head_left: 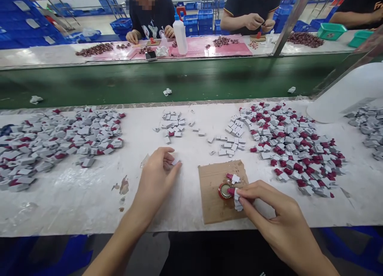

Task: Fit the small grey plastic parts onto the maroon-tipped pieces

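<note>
The workroom is filled at the back with blue plastic crates (205,19), and a pale, glossy, stained worktable (89,204) is spread across the foreground. Beyond it a smooth green strip (119,82) is set, with three crumpled white scraps (167,92) scattered along it. On its far side three co-workers (153,12) are seen. At the right a large, smooth white container (350,90) is cut off by the frame. Two broad heaps of small, blocky grey-and-maroon pieces, the left heap (66,132) and the right heap (293,148), are too dense to be counted; between them two looser clusters (173,124) are laid out.

The left hand (157,172) is loosely curled above the table; a pale bit is glimpsed inside it, but whether it is gripped cannot be told. The right hand (275,212) is closed narrowly, thumb against fingertips, and one grey-and-maroon piece (236,194) is pinched there, its maroon end pointed over one upturned round cap (225,190) with a red, crimped edge. The cap is set on one flat, wet-marked square of brown cardboard (212,176). One loose piece (235,179) is left just beyond the cap.
</note>
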Action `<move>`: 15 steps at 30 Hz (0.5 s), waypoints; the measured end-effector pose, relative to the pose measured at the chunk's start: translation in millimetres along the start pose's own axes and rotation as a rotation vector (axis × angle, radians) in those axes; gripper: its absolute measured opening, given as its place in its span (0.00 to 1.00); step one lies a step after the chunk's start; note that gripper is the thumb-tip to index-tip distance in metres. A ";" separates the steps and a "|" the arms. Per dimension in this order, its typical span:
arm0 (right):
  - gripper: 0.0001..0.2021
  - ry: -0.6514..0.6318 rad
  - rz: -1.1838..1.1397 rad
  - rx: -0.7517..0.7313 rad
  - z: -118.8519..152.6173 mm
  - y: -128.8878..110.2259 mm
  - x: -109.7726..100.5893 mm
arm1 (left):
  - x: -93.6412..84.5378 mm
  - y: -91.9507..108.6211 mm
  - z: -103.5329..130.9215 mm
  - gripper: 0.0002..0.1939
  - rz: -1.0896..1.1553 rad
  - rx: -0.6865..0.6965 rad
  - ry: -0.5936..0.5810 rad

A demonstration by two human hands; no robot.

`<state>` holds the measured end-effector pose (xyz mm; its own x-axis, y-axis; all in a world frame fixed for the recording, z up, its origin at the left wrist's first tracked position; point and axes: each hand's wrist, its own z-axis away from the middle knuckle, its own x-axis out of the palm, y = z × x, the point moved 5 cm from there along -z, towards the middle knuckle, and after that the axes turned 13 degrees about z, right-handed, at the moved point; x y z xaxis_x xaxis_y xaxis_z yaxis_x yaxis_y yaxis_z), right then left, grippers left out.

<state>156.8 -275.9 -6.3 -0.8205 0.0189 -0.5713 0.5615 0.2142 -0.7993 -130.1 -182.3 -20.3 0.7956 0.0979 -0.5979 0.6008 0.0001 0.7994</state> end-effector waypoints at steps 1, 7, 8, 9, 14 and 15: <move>0.08 -0.006 0.003 -0.003 -0.6 -1.2 0.0 | -1.3 -1.0 -1.0 0.16 -0.004 -0.026 -0.017; 0.07 -0.016 -0.020 0.033 -3.4 -0.9 -0.8 | -6.8 8.7 0.1 0.12 -0.018 -0.094 -0.124; 0.06 0.002 -0.053 0.064 -4.3 2.2 -2.3 | -3.8 12.4 2.0 0.12 0.057 -0.114 -0.153; 0.05 0.023 -0.103 0.106 -5.8 6.5 -3.6 | 1.6 17.0 4.5 0.13 0.162 -0.136 -0.195; 0.05 0.146 -0.545 0.323 -19.9 29.1 -3.2 | 44.4 54.0 18.7 0.14 0.762 -0.196 -0.463; 0.06 0.169 -0.621 0.348 -23.3 31.5 -1.8 | 52.3 61.6 20.5 0.15 0.848 -0.208 -0.500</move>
<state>173.4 -246.4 -26.1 -0.9883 0.1512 0.0209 -0.0345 -0.0882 -0.9955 -50.0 -197.5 -3.5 0.9244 -0.2827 0.2559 -0.1672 0.3027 0.9383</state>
